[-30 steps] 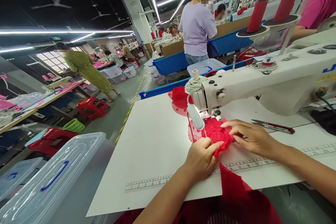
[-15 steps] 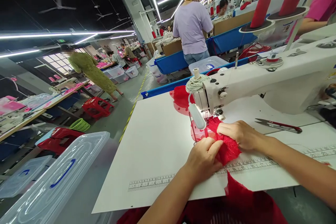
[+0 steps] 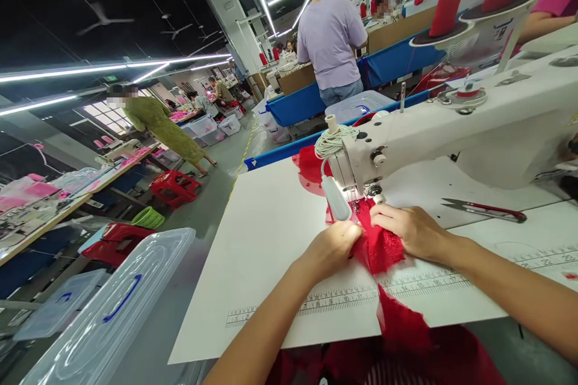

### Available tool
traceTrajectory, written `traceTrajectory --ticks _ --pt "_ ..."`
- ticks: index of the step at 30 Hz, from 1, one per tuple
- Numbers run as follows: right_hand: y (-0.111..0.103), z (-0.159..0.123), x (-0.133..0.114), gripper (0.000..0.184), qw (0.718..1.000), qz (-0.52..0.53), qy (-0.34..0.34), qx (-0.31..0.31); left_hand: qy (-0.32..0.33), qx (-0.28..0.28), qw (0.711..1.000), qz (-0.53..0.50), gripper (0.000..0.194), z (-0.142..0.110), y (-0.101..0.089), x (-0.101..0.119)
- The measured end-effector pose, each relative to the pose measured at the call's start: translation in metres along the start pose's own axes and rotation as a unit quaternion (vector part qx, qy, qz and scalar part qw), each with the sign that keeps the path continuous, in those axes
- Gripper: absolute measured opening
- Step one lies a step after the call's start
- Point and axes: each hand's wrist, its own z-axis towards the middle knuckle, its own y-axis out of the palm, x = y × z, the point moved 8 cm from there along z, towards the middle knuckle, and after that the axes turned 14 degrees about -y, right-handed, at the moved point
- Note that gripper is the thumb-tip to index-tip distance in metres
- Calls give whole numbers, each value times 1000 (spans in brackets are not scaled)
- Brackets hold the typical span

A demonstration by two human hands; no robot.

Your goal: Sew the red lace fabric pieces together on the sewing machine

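Note:
A piece of red lace fabric (image 3: 383,246) lies under the needle area of a white sewing machine (image 3: 415,138). My left hand (image 3: 332,246) is closed on the fabric's left edge, just below the machine's small lamp (image 3: 336,198). On the other side, my right hand (image 3: 413,231) pinches the lace close to the presser foot (image 3: 356,204), fingers bent. More red fabric (image 3: 401,319) hangs over the table's front edge toward my lap. Behind the needle, another red piece (image 3: 311,168) rests on the table. My fingertips are partly hidden by the cloth.
Thread snips (image 3: 485,210) lie right of my right hand. A printed ruler (image 3: 334,299) runs along the white table (image 3: 266,222). Red thread cones (image 3: 449,0) stand behind the machine. At left is a lidded plastic bin (image 3: 117,307). A person in a lilac shirt (image 3: 329,42) stands ahead.
My left hand has moved up and left, nearer the lamp and needle, from the fabric's lower part. My right hand stays at the lace. The view has shifted slightly.

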Motion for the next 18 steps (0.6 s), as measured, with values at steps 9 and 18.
traceTrajectory --ticks 9,18 --pt "-11 9 -3 23 999 20 9 44 -103 -21 993 -50 22 15 5 -12" --pt "-4 7 28 6 984 140 88 71 -218 -137 906 -335 24 41 -7 -22"
